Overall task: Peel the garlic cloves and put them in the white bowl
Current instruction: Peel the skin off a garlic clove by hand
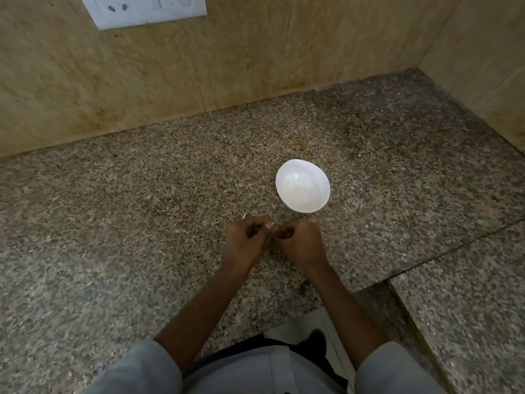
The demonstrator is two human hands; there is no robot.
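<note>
A white bowl (302, 189) stands on the speckled granite counter (142, 209), and I see nothing in it. Just in front of it, my left hand (247, 240) and my right hand (297, 240) meet with curled fingers. Between their fingertips they pinch a small garlic clove (272, 224), of which only a pale tip shows. A thin sliver of peel (244, 215) lies on the counter beside my left hand.
Tan stone walls close the counter at the back and on the right. A white switch plate (145, 9) is on the back wall. A seam (426, 265) crosses the counter at the right, near its front edge.
</note>
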